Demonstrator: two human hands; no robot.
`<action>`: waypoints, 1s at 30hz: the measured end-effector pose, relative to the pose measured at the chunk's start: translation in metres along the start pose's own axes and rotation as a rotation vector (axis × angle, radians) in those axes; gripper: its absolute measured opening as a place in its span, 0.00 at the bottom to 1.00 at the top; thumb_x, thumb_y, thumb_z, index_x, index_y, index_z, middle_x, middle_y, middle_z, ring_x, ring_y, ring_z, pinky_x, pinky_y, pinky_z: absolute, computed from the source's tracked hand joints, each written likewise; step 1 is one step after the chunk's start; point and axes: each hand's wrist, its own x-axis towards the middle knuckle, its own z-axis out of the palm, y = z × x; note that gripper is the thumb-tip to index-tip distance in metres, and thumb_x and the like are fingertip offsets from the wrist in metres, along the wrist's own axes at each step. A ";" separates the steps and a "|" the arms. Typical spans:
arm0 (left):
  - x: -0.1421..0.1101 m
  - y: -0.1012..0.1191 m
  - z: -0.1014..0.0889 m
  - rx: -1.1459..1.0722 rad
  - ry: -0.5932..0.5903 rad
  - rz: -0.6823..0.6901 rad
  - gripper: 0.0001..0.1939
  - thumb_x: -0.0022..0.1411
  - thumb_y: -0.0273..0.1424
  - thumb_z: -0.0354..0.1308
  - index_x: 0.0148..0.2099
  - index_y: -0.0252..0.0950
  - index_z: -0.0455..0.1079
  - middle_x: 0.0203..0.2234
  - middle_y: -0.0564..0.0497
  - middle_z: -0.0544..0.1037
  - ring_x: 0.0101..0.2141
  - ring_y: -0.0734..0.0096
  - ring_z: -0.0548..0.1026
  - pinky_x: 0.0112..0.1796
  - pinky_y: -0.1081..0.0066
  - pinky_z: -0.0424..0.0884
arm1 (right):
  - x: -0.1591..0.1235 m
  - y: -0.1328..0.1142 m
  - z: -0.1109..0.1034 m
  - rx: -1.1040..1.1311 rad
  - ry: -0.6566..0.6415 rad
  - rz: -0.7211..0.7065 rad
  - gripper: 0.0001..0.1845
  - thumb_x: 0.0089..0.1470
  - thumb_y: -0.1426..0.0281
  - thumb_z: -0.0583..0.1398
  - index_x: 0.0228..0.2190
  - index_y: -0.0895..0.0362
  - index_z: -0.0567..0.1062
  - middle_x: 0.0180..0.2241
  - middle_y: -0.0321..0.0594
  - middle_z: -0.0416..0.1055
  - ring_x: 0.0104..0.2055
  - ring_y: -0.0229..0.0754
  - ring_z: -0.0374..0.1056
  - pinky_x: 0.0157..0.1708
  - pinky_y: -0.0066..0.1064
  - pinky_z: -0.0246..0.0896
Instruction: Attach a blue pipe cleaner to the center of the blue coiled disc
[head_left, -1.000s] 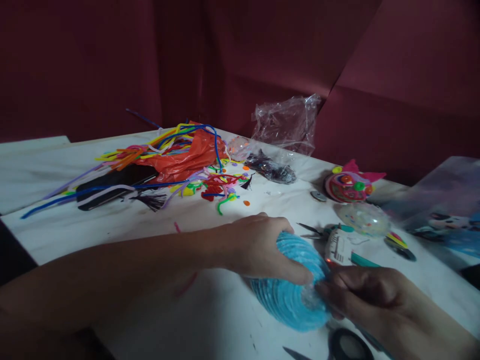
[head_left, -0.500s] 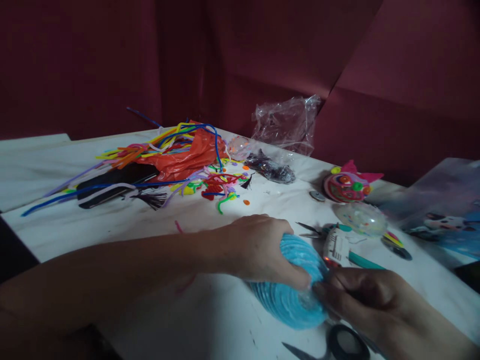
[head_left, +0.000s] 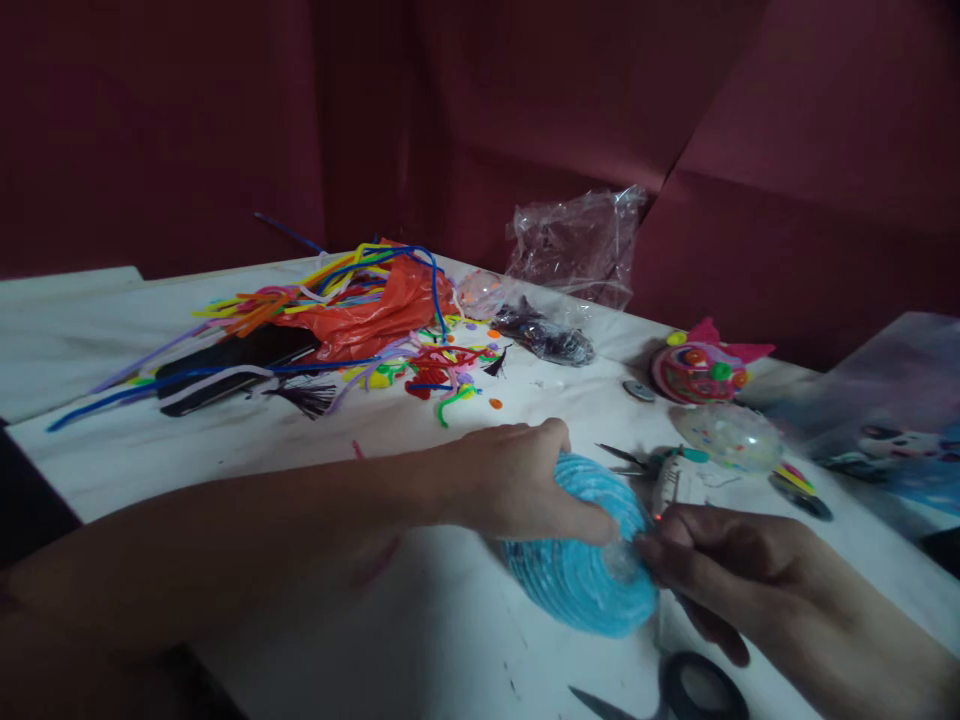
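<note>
A left hand (head_left: 517, 490) clasps a blue ribbed ball (head_left: 581, 560) near the tabletop's (head_left: 315, 470) front edge while the right hand (head_left: 720, 570) pinches its bare clear tip, its wrapping almost complete, with pipe cleaners (head_left: 337, 300) toward the far edge.

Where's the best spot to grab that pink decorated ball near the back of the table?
Probably around the round body of the pink decorated ball, coming from above, fingers on its left and right flanks. Pink pointed flaps stick out at its top right, so avoid that side; the white table around it looks open enough for fingers.
</note>
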 end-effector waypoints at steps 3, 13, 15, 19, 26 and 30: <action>0.001 0.000 -0.004 0.011 -0.043 -0.011 0.32 0.48 0.53 0.52 0.48 0.35 0.60 0.43 0.44 0.71 0.43 0.56 0.69 0.37 0.65 0.66 | 0.004 -0.006 0.002 0.013 0.043 0.005 0.35 0.41 0.35 0.56 0.19 0.56 0.67 0.15 0.32 0.54 0.17 0.35 0.49 0.16 0.24 0.50; 0.001 0.004 -0.006 0.007 -0.067 -0.030 0.33 0.48 0.52 0.54 0.50 0.35 0.60 0.44 0.43 0.71 0.43 0.56 0.69 0.37 0.65 0.66 | 0.006 0.002 -0.003 0.026 -0.029 -0.011 0.32 0.47 0.39 0.55 0.18 0.56 0.66 0.15 0.32 0.57 0.16 0.35 0.51 0.15 0.24 0.51; 0.000 0.003 -0.005 0.016 -0.072 -0.018 0.35 0.48 0.53 0.53 0.52 0.34 0.60 0.46 0.41 0.70 0.44 0.54 0.69 0.38 0.64 0.66 | 0.004 0.001 -0.002 0.006 -0.022 -0.003 0.33 0.47 0.37 0.53 0.17 0.56 0.64 0.13 0.31 0.56 0.15 0.34 0.50 0.14 0.24 0.48; -0.001 0.003 -0.004 0.016 -0.075 -0.009 0.37 0.49 0.52 0.52 0.57 0.38 0.57 0.51 0.41 0.67 0.48 0.51 0.67 0.44 0.59 0.64 | 0.001 -0.001 0.001 0.001 -0.003 -0.001 0.34 0.46 0.36 0.52 0.16 0.55 0.62 0.11 0.30 0.53 0.14 0.33 0.44 0.13 0.25 0.42; 0.001 0.001 -0.001 -0.018 -0.042 0.009 0.29 0.49 0.49 0.53 0.51 0.40 0.65 0.43 0.45 0.71 0.45 0.55 0.69 0.44 0.61 0.65 | 0.002 -0.007 0.007 -0.087 0.095 -0.060 0.32 0.53 0.42 0.49 0.16 0.55 0.64 0.12 0.34 0.57 0.13 0.34 0.51 0.12 0.24 0.46; 0.006 -0.003 0.000 -0.050 -0.037 0.013 0.29 0.50 0.50 0.53 0.50 0.39 0.64 0.42 0.47 0.72 0.43 0.58 0.70 0.41 0.64 0.66 | 0.000 -0.008 0.002 -0.149 0.303 -0.195 0.29 0.44 0.41 0.53 0.16 0.53 0.70 0.13 0.38 0.63 0.14 0.39 0.57 0.12 0.26 0.57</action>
